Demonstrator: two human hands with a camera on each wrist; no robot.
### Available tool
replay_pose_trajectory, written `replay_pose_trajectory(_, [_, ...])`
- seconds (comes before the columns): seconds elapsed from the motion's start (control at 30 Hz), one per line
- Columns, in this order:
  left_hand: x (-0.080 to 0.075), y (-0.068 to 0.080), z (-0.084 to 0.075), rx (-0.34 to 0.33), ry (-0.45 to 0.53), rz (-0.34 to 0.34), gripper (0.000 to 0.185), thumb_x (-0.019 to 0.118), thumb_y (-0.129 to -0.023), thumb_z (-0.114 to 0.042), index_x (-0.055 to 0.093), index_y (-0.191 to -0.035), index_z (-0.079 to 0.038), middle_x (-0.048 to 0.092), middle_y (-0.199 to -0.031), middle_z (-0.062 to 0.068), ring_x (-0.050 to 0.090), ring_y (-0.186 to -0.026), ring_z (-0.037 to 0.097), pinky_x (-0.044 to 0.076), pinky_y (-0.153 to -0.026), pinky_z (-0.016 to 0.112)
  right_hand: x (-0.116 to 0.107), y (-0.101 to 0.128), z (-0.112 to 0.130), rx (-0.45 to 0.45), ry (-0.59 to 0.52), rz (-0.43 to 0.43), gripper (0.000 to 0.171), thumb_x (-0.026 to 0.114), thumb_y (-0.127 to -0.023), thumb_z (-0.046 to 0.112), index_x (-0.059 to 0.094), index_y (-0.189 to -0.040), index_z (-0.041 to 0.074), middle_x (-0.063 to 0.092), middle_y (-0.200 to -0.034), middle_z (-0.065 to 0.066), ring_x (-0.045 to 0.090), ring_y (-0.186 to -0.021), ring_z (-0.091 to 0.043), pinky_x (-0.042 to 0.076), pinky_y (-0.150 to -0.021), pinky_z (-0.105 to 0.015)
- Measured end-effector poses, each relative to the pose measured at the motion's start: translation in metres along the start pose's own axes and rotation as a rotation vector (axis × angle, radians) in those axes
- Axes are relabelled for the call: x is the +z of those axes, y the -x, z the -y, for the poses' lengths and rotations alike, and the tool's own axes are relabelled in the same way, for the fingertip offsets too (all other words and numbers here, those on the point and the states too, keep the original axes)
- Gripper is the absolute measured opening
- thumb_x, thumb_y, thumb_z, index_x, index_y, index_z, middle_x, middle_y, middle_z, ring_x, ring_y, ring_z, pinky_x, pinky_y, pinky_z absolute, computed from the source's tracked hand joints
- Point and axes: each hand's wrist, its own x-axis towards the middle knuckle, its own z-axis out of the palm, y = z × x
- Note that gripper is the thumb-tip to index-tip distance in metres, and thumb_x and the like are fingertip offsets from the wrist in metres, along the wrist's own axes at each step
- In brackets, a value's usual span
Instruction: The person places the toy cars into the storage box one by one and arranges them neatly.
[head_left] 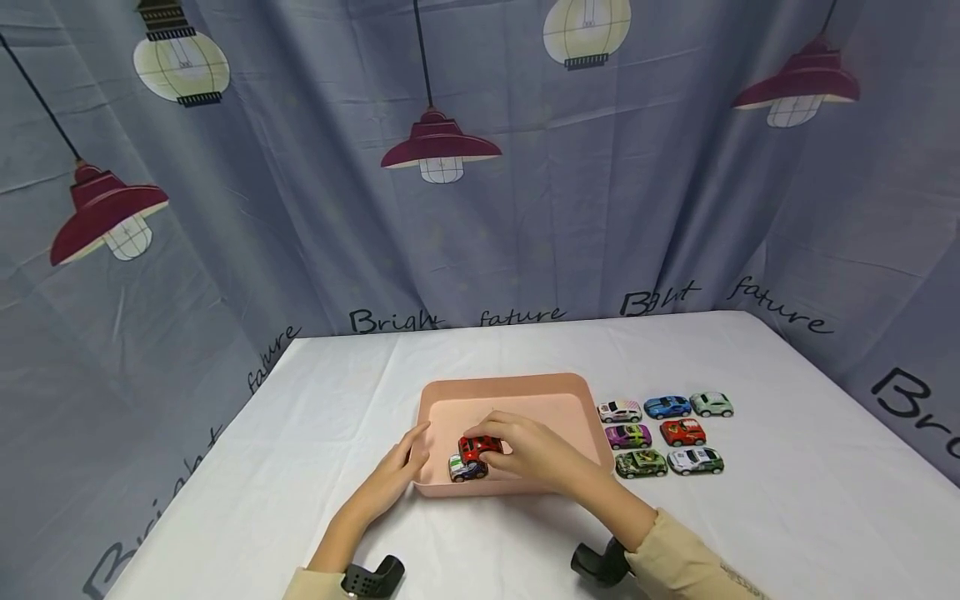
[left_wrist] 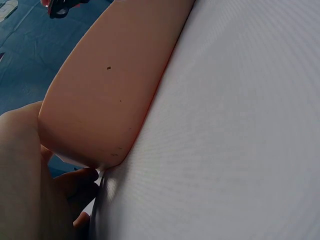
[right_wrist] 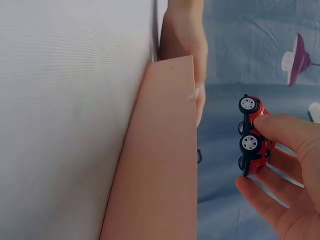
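Observation:
A pink tray [head_left: 510,390] lies on the white table. My right hand [head_left: 525,450] pinches a red toy car [head_left: 477,447] just above the tray's front left corner; in the right wrist view the red car [right_wrist: 254,135] sits between thumb and fingers. Next to it, inside the tray, lies a white and blue toy car [head_left: 467,469]. My left hand [head_left: 401,467] rests with straight fingers against the tray's left front corner, whose outer wall [left_wrist: 100,95] fills the left wrist view.
Several toy cars stand in rows right of the tray: white [head_left: 619,411], blue [head_left: 667,407], pale green [head_left: 711,404], purple [head_left: 627,436], red [head_left: 682,432], camouflage [head_left: 641,463], white-green [head_left: 695,461]. A lamp-print curtain [head_left: 480,167] hangs behind the table.

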Motion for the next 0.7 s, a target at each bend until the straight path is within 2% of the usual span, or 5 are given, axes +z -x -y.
replay_pose_trajectory(0.33, [0.002,0.000,0.002,-0.003,0.027,0.007,0.050,0.042,-0.096,-0.034,0.029,-0.143,-0.020,0.034,-0.144,0.013,0.030,-0.133,0.035,0.024,-0.104,0.058,0.020,-0.027,-0.009,0.111,-0.074,-0.037,0.028,0.064,-0.084,0.014,0.064,-0.111,0.012,0.065,-0.107,-0.002,0.060,-0.096,-0.014,0.049,-0.082,-0.030])
replay_pose_trajectory(0.7, [0.001,-0.002,0.002,0.016,0.013,0.000,0.050,0.042,-0.096,-0.032,0.030,-0.142,-0.018,0.033,-0.145,0.014,0.032,-0.132,0.035,0.025,-0.104,0.057,0.043,-0.046,-0.024,0.169,-0.059,0.015,0.025,0.063,-0.084,0.011,0.065,-0.108,0.008,0.066,-0.107,-0.006,0.061,-0.098,-0.018,0.048,-0.086,-0.034])
